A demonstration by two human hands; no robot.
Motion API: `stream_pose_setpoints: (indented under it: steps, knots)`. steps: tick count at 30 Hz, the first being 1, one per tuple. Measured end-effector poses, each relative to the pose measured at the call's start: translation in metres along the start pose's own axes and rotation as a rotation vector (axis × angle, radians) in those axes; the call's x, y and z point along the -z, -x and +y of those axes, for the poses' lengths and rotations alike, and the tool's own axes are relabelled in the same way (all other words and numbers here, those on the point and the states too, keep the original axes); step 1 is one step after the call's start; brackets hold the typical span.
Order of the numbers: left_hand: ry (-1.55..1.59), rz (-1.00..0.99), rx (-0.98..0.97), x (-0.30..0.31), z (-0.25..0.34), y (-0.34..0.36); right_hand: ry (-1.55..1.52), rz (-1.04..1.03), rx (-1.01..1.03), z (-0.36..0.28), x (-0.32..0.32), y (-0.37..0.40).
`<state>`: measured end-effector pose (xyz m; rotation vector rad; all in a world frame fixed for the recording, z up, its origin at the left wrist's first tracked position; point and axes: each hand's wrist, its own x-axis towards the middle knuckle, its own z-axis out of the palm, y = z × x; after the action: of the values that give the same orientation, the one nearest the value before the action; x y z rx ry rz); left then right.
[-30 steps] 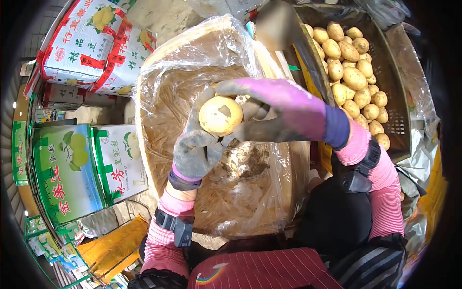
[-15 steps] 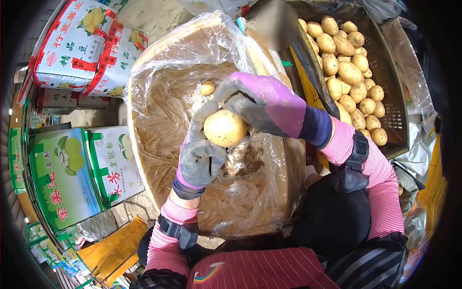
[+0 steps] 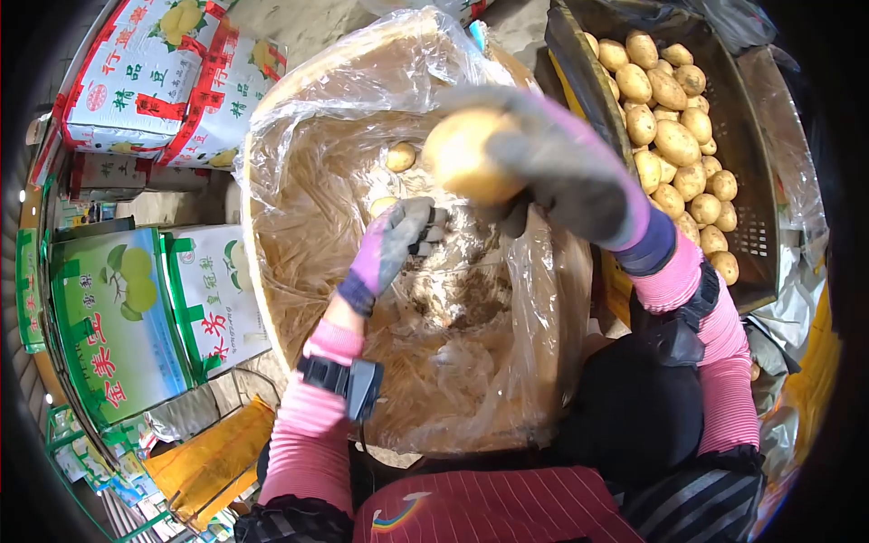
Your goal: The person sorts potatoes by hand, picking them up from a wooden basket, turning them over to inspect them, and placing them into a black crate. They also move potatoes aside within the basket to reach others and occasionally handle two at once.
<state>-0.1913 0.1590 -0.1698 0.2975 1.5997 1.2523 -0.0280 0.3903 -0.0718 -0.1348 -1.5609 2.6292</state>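
My right hand [image 3: 570, 172], in a purple-and-grey glove smeared by motion, grips a large pale potato [image 3: 472, 156] above the plastic-lined box [image 3: 299, 317]. Lower and to the left is my gloved left hand [image 3: 398, 240], inside the box's opening. Its fingers are loosely bent and apart, with no object visible between them. Right by its knuckles lies a potato [image 3: 383, 205], partly covered by the hand. Another small potato [image 3: 401, 157] rests on the clear plastic lining a little farther away.
At the right a dark perforated crate [image 3: 756, 217] holds many potatoes [image 3: 675, 143]. White printed cartons [image 3: 136, 81] stand at upper left, with green fruit cartons [image 3: 122, 317] below them. A yellow-orange sack [image 3: 213, 462] lies at lower left.
The large potato, earlier between both hands, is now in my right hand alone, lifted up and to the right. My left hand has let go of it and a second potato shows beside it.
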Motion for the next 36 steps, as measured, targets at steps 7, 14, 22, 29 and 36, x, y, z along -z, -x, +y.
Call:
stream_pose_setpoints:
  steps: [7, 14, 22, 29, 36]
  knots:
    - [-0.875, 0.422, -0.209, 0.071, -0.074, -0.127, -0.278, 0.474, 0.254, 0.013, 0.035, 0.002]
    - [-1.301, 0.575, -0.112, 0.088, -0.077, -0.205, -0.255, -0.143, 0.048, 0.038, 0.040, -0.014]
    - [-1.276, 0.666, 0.032, 0.085, -0.066, -0.204, -0.165, -0.176, -0.208, 0.013, 0.006, -0.025]
    - [-0.877, 0.706, -0.071, 0.085, -0.084, -0.208, -0.166, 0.200, 0.045, 0.033, 0.027, 0.006]
    - [0.658, 0.129, -0.187, 0.075, -0.052, -0.108, -0.125, -0.055, 0.239, 0.045, 0.020, -0.021]
